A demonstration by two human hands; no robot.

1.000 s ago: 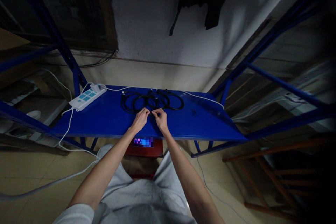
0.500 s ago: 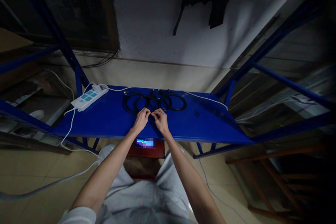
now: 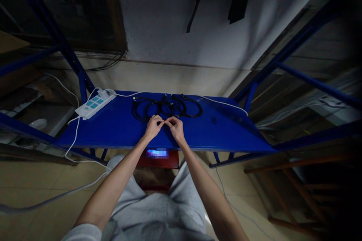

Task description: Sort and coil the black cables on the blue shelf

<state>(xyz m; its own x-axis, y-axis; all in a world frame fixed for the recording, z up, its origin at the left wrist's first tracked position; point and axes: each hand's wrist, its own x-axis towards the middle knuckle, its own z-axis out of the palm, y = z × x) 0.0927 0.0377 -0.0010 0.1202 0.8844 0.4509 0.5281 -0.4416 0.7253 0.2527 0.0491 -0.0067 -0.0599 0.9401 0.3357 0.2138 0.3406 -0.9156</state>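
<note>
A tangle of coiled black cables [image 3: 166,107] lies on the blue metal shelf [image 3: 118,130], toward its back edge. My left hand [image 3: 152,127] and my right hand [image 3: 175,127] rest side by side just in front of the coils. Both are closed in a pinch, with fingertips almost touching each other over a small dark piece that seems to be a cable end. What exactly sits between the fingers is too small and dark to name with certainty.
A white power strip [image 3: 94,104] with blue buttons lies at the shelf's back left, its white cord [image 3: 72,145] trailing to the floor. A thin white wire [image 3: 223,104] runs along the back right. Blue rack posts stand on both sides. A lit screen [image 3: 157,153] glows below the shelf.
Both hands stayed pinched together at the front of the coils, with only slight finger shifts. The camera view drifted a little.
</note>
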